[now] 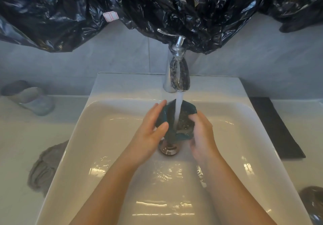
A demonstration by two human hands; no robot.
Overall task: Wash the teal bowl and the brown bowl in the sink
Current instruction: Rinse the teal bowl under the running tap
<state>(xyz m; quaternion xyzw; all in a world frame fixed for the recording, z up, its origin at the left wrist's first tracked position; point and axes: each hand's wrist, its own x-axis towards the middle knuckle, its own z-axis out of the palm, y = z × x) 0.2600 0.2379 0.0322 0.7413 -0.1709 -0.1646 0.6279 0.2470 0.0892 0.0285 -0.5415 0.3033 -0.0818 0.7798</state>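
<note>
Both hands hold the teal bowl [186, 121]. My left hand [148, 130] grips its left side, thumb in front. My right hand [201, 133] curls over its right edge. It is tipped under the water [178, 109] from the tap [178, 74], over the drain [168, 148] in the sink [104, 137]. I should turn it slowly so water reaches every part. That blurry dark thing [312, 200] far right may be the brown bowl.
</note>
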